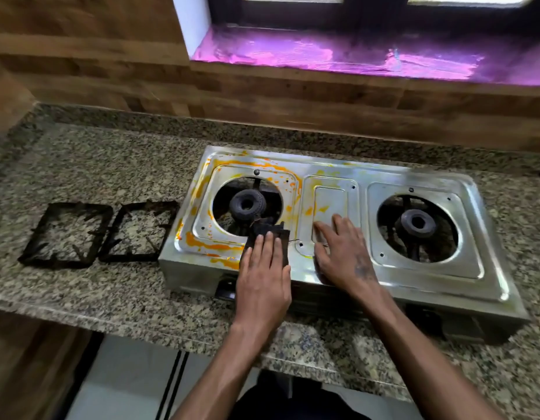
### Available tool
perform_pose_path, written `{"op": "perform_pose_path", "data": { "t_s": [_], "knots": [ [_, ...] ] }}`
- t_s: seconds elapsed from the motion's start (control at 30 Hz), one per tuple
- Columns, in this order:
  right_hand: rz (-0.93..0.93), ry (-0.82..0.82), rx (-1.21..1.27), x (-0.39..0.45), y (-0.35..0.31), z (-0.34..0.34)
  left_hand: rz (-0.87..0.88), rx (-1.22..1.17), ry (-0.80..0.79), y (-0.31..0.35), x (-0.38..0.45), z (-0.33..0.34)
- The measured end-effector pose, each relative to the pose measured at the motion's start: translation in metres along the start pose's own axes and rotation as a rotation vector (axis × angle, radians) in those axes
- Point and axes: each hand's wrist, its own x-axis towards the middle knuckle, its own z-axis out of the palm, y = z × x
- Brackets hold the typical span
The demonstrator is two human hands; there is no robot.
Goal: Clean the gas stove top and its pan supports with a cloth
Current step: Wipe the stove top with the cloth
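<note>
Stove top [329, 207] kept orange stains; my left hand [264, 277] pressed the cloth [267, 233] flat, right hand [343, 253] lay open. Near the burner hole [247, 207], cloth threads could catch.

arms: bare, no sleeves | right hand [344, 253]: dark smudge on back

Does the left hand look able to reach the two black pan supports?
Probably yes: the two black pan supports lie on the granite counter, nothing between them and the left hand.

I see the stove [338, 225] at centre frame on the tabletop [96, 165]; two pan supports [99, 233] lie side by side to its left.
</note>
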Motion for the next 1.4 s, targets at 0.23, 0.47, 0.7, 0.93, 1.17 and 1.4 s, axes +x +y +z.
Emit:
{"op": "perform_pose_path", "data": {
  "t_s": [0.23,0.47,0.7,0.93,1.17,1.4],
  "knots": [
    [0.023,-0.051,-0.020,0.007,-0.005,0.006,-0.391,-0.051,-0.024,-0.005,0.015,-0.009],
    [-0.003,-0.127,0.012,0.004,-0.003,0.002,-0.448,-0.039,-0.029,0.002,0.003,-0.013],
    [-0.034,-0.145,-0.054,0.013,-0.001,-0.010,-0.717,-0.033,0.055,-0.056,0.029,-0.023],
    [-0.059,-0.089,-0.122,0.014,0.004,-0.006,-0.641,-0.045,0.070,-0.093,0.060,-0.032],
    [-0.016,-0.045,-0.130,0.019,0.000,-0.009,-0.278,-0.019,-0.072,-0.127,0.104,-0.034],
    [0.074,-0.051,-0.132,0.031,-0.017,-0.008,-0.105,-0.048,-0.016,-0.167,0.123,-0.034]
  ]
}}
